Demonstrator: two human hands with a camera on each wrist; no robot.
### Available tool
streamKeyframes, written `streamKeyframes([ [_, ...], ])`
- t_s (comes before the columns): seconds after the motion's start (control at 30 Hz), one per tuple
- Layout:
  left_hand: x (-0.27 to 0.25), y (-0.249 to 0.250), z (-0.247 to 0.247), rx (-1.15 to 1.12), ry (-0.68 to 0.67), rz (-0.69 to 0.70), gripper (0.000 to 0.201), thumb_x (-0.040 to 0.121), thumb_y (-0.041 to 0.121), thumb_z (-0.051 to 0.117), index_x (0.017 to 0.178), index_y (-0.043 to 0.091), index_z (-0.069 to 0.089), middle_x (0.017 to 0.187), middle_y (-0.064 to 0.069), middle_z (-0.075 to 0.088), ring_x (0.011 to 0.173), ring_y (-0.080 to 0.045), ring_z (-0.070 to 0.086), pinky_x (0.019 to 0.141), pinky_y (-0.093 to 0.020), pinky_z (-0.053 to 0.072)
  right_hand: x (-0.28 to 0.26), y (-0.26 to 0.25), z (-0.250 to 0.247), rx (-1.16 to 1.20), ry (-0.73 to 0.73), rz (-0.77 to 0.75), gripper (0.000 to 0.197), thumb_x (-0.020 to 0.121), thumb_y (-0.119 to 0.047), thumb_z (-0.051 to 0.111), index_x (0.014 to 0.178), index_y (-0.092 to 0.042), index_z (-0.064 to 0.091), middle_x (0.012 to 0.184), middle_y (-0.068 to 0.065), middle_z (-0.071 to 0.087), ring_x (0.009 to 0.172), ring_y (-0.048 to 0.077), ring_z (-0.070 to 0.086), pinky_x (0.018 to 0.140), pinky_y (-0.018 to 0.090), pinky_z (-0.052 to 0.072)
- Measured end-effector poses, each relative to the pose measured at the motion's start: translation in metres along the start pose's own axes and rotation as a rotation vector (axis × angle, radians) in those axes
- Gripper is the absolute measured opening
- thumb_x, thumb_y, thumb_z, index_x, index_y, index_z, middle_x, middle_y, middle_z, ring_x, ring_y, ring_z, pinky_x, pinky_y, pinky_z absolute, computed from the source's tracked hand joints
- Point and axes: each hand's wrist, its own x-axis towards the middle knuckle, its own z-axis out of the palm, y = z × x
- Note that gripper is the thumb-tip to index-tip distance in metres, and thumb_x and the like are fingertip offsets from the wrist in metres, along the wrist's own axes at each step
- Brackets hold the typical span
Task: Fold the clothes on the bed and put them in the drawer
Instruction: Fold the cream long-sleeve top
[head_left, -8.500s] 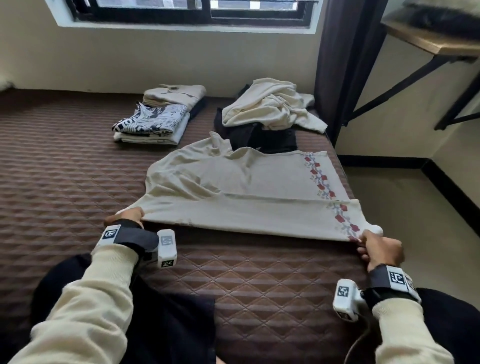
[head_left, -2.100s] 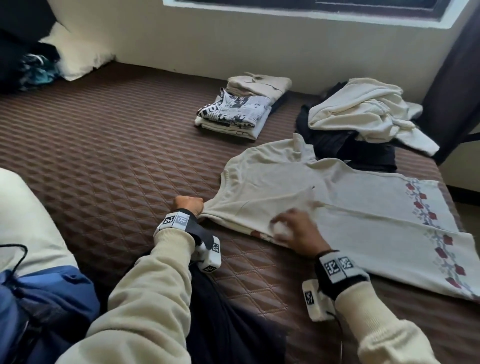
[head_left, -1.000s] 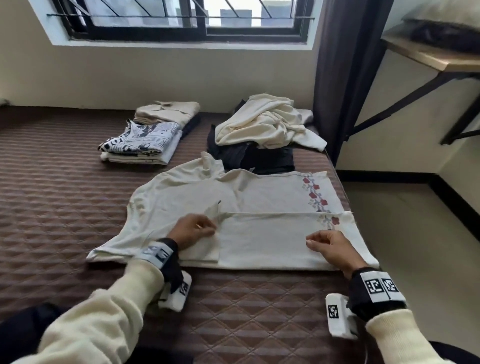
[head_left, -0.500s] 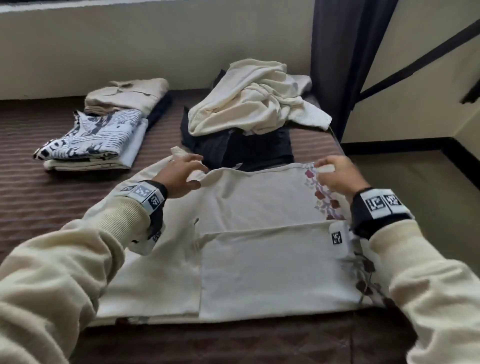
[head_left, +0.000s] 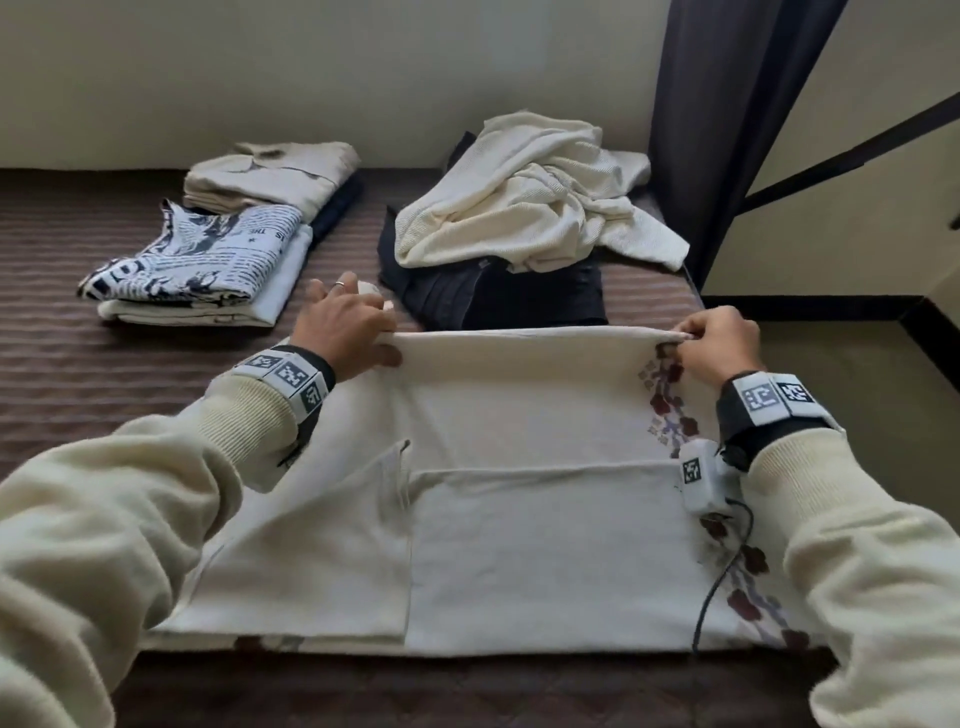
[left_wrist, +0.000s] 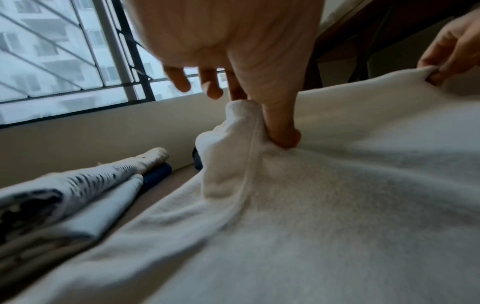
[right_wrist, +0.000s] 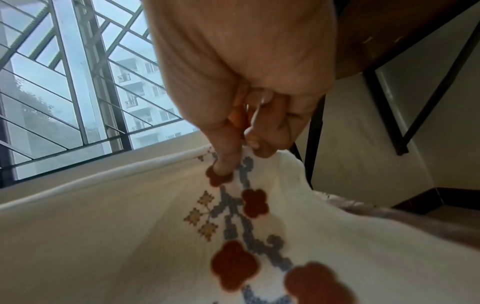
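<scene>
A cream sweater with a red and blue flower band lies across the brown quilted bed, its near side folded inward. My left hand pinches the far edge near the sleeve, thumb on the cloth. At the flowered end my right hand pinches the same far edge. That edge is lifted and stretched taut between both hands. The drawer is not in view.
A folded stack topped by a newspaper-print shirt and a beige garment sits at the back left. A crumpled cream garment lies on dark clothes at the back right. A dark curtain hangs by the bed's right edge.
Both hands went from the sweater's near folded part to its far edge, took hold of it, and have raised it and drawn it toward me.
</scene>
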Motion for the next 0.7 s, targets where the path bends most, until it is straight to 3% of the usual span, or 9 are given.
streamKeyframes([
  [0.1, -0.022, -0.009, -0.019, 0.159, 0.014, 0.055, 0.048, 0.077, 0.054, 0.067, 0.120, 0.032, 0.061, 0.125, 0.010, 0.057, 0.126, -0.023, 0.033, 0.094, -0.043, 0.025, -0.023, 0.001, -0.022, 0.050, 0.059, -0.079, 0.010, 0.079, -0.004, 0.069, 0.082, -0.011, 0.076, 0.086, 0.016, 0.072, 0.095, 0.032, 0.063, 0.085, 0.032, 0.050],
  [0.27, -0.075, -0.021, -0.040, 0.366, -0.008, 0.065, 0.035, 0.086, 0.052, 0.056, 0.108, 0.027, 0.067, 0.115, 0.013, 0.064, 0.133, -0.015, 0.035, 0.097, -0.045, 0.010, -0.079, 0.018, -0.049, 0.051, 0.129, -0.088, 0.014, 0.075, -0.004, 0.069, 0.067, -0.015, 0.067, 0.068, 0.006, 0.065, 0.085, 0.032, 0.064, 0.080, 0.035, 0.053],
  [0.43, -0.135, -0.016, -0.046, 0.298, -0.029, 0.153, 0.034, 0.087, 0.043, 0.055, 0.118, 0.029, 0.055, 0.115, 0.007, 0.065, 0.121, -0.015, 0.049, 0.099, -0.039, 0.023, -0.136, 0.043, -0.057, 0.031, 0.155, -0.101, 0.023, 0.071, 0.001, 0.072, 0.064, -0.019, 0.063, 0.067, 0.008, 0.067, 0.075, 0.028, 0.065, 0.070, 0.025, 0.045],
  [0.53, -0.168, -0.007, -0.044, 0.273, -0.080, 0.160, 0.032, 0.093, 0.033, 0.046, 0.125, 0.032, 0.044, 0.117, 0.007, 0.064, 0.112, -0.016, 0.058, 0.090, -0.034, 0.031, -0.163, 0.055, -0.056, 0.031, 0.146, -0.034, 0.027, 0.070, 0.007, 0.064, 0.063, -0.019, 0.063, 0.065, 0.006, 0.066, 0.069, 0.030, 0.066, 0.067, 0.039, 0.057],
  [0.6, -0.185, -0.002, -0.039, 0.239, -0.122, 0.123, 0.036, 0.093, 0.030, 0.043, 0.128, 0.034, 0.041, 0.115, 0.003, 0.064, 0.110, -0.022, 0.060, 0.091, -0.033, 0.037, -0.176, 0.061, -0.053, 0.032, 0.133, 0.015, 0.026, 0.070, 0.007, 0.061, 0.064, -0.018, 0.064, 0.065, 0.005, 0.066, 0.070, 0.031, 0.066, 0.065, 0.046, 0.059],
  [0.7, -0.205, 0.006, -0.032, 0.185, -0.213, 0.095, 0.044, 0.089, 0.032, 0.049, 0.132, 0.036, 0.044, 0.116, 0.001, 0.064, 0.110, -0.025, 0.060, 0.095, -0.038, 0.044, -0.187, 0.067, -0.047, 0.003, 0.110, 0.078, 0.022, 0.074, 0.006, 0.060, 0.067, -0.014, 0.065, 0.078, 0.014, 0.070, 0.080, 0.034, 0.066, 0.074, 0.039, 0.056],
])
